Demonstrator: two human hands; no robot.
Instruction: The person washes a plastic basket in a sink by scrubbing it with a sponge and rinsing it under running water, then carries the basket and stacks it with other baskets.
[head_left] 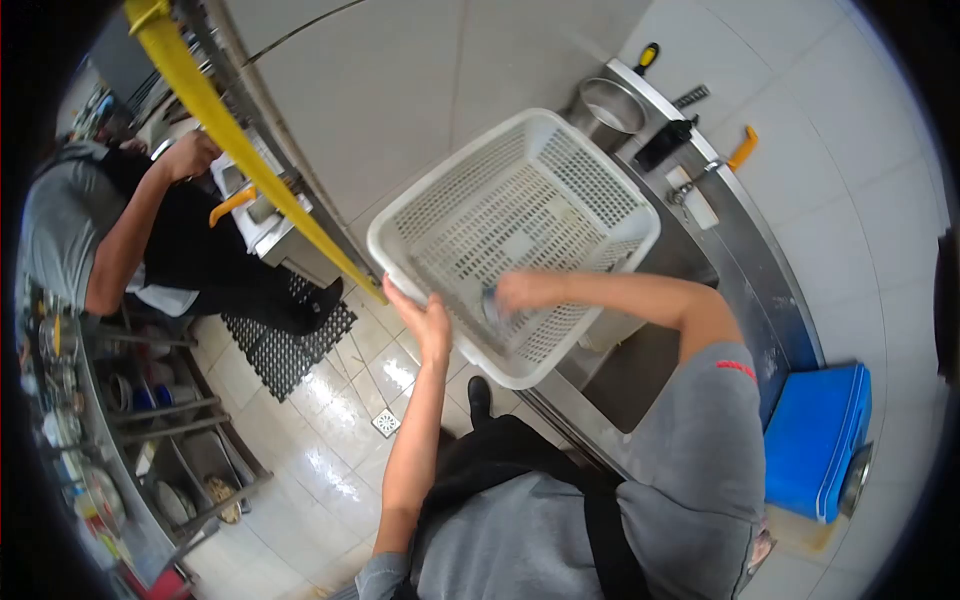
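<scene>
White basket point(520, 225) extends rightward from left hand point(425, 325), right hand point(528, 291) inside it

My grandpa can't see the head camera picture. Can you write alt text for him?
A person's left hand holds a big white basket by a metal sink, while their blurry right hand reaches inside it. A metal pot and a blue box are on the right, and another person is on the left.
</scene>
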